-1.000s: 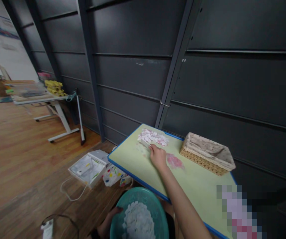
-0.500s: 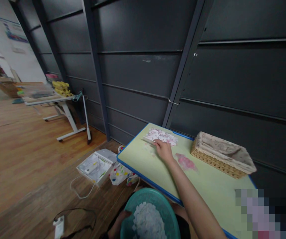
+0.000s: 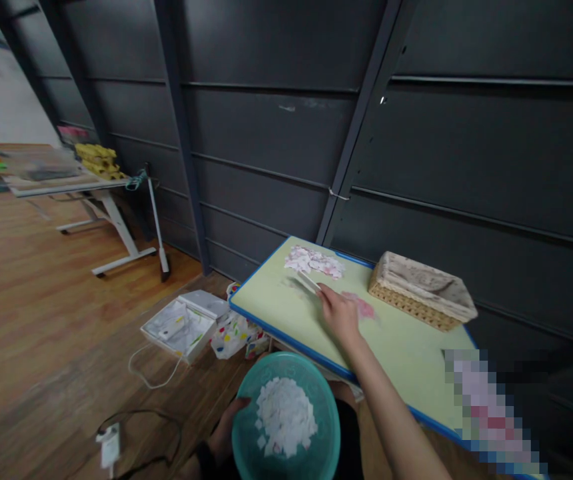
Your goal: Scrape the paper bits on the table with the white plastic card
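My right hand (image 3: 339, 313) pinches a thin, flat white strip (image 3: 308, 281) by its end, over the pale yellow tabletop (image 3: 271, 293). I cannot make out what kind of strip it is. Just beyond it lies a spread of small white and pinkish paper scraps (image 3: 315, 261). A pink patch (image 3: 365, 307) shows on the table beside my hand. Low in front of me, my left hand (image 3: 225, 427) grips the left rim of a green plastic basin (image 3: 327, 400). Inside the basin sits a heap of white scraps (image 3: 286, 417).
A cloth-lined woven basket (image 3: 411, 303) stands at the table's back right; a blurred-out patch covers the right corner. On the floor lie an open white box (image 3: 181, 327), a spotted plastic bag (image 3: 231, 335) and a corded white power strip (image 3: 110, 445). A dark panel wall (image 3: 266, 133) rises behind.
My right hand has drawn back from the scrap pile toward me, and the strip now points up and left, clear of the scraps. The view has shifted; the basin is still held.
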`<state>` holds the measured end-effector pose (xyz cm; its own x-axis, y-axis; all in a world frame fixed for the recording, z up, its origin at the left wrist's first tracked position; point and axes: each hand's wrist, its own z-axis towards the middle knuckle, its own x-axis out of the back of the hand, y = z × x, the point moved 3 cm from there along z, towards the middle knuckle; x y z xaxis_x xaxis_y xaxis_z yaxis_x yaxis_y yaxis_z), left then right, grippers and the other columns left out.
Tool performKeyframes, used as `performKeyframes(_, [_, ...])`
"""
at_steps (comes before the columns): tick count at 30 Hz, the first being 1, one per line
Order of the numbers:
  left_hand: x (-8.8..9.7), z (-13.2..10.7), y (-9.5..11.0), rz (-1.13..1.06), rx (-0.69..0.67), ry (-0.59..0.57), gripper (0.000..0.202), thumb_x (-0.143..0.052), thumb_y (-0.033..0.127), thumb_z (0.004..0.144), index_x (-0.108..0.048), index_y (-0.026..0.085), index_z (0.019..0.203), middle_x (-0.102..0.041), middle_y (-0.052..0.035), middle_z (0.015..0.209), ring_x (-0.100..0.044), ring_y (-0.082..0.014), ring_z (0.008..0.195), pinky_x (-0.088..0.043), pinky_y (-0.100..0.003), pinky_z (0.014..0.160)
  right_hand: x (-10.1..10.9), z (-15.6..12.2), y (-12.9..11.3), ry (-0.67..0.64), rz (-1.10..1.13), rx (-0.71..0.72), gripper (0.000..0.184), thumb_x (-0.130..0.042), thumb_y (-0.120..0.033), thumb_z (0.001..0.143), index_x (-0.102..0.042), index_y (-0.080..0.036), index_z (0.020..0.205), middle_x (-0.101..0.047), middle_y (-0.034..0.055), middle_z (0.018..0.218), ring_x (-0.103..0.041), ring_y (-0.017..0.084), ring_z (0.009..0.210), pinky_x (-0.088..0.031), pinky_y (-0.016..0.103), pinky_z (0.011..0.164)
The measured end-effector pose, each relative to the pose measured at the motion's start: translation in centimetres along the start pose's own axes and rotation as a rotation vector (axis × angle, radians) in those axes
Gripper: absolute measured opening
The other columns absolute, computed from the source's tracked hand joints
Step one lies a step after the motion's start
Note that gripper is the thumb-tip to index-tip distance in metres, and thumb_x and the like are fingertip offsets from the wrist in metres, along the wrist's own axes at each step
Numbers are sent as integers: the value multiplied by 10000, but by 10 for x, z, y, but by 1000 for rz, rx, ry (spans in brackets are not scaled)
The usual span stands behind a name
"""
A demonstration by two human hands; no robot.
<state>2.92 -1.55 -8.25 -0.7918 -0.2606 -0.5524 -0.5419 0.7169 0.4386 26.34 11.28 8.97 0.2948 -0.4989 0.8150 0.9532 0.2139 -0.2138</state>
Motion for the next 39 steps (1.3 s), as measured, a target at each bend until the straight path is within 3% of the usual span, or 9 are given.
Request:
performKeyframes(4, [2, 5, -10, -13, 14, -50, 493, -587, 287, 773, -547, 79, 1219, -764, -149, 920, -700, -338, 890, -550, -484, 781, -10, -13, -70, -150, -128, 218, 398, -377, -145, 889, -516, -182, 1260, -649, 116, 1147, -662, 160, 871, -472, 226, 689])
performKeyframes(7, [-4, 8, -14, 0, 15, -75, 572, -635, 294, 724, -530, 119, 1259, -770, -140, 926, -701, -366, 887, -554, -490, 781, -28, -4, -124, -259, -200, 332, 401, -362, -160, 900, -465, -150, 1288, -606, 178, 1189, -665, 184, 859, -507, 269, 663])
performKeyframes(9, [-10, 9, -14, 23, -14, -74, 566, -650, 265, 709, -539, 145, 1251, -775, -122, 917, -701, -374, 878, -559, -486, 773, -42, 12, -145, -294, -224, 298, 397, -353, -147, 901, -456, -111, 1282, -638, 203, 1088, -673, 190, 786, -517, 285, 626])
performKeyframes(12, [-15, 9, -14, 53, -57, -61, 578, -665, 230, 693, -531, 153, 1250, -776, -123, 916, -705, -379, 851, -559, -498, 774, -55, 39, -153, -310, -239, 177, 327, -351, -89, 885, -547, -26, 1139, -657, 231, 919, -675, 199, 783, -520, 280, 632])
performKeyframes(15, [-14, 8, -13, 64, -51, -45, 574, -664, 215, 692, -525, 142, 1244, -771, -142, 928, -710, -376, 832, -552, -511, 789, -57, 50, -143, -316, -258, 95, 277, -374, -32, 848, -622, -32, 971, -657, 223, 858, -671, 224, 821, -523, 296, 635])
performKeyframes(17, [-10, 9, -11, 60, -51, -36, 555, -654, 202, 702, -524, 132, 1237, -771, -146, 926, -714, -365, 830, -551, -503, 798, -52, 47, -131, -312, -273, 47, 278, -379, -17, 836, -632, -37, 951, -658, 218, 849, -672, 228, 816, -522, 297, 629])
performKeyframes(27, [-6, 22, -4, 42, -50, -25, 446, -600, 221, 769, -547, 62, 1182, -777, -143, 827, -729, -311, 777, -565, -435, 782, -5, 3, -43, -242, -392, -206, 357, -387, -66, 855, -549, -82, 1172, -681, 189, 840, -677, 228, 746, -470, 291, 632])
performKeyframes(33, [-5, 26, -3, 74, -61, -25, 464, -604, 220, 765, -531, 94, 1205, -778, -127, 863, -722, -318, 819, -565, -446, 785, 16, -4, 3, -69, -371, -380, 290, -381, -160, 891, -631, -163, 1038, -688, 133, 817, -648, 198, 729, -400, 268, 645])
performKeyframes(39, [-2, 33, 2, 90, -71, -67, 505, -614, 215, 754, -511, 105, 1236, -777, -106, 896, -705, -320, 893, -562, -435, 794, 25, -15, 35, 91, -254, -565, 343, -360, -277, 925, -618, -189, 1134, -691, 101, 797, -612, 173, 672, -356, 252, 627])
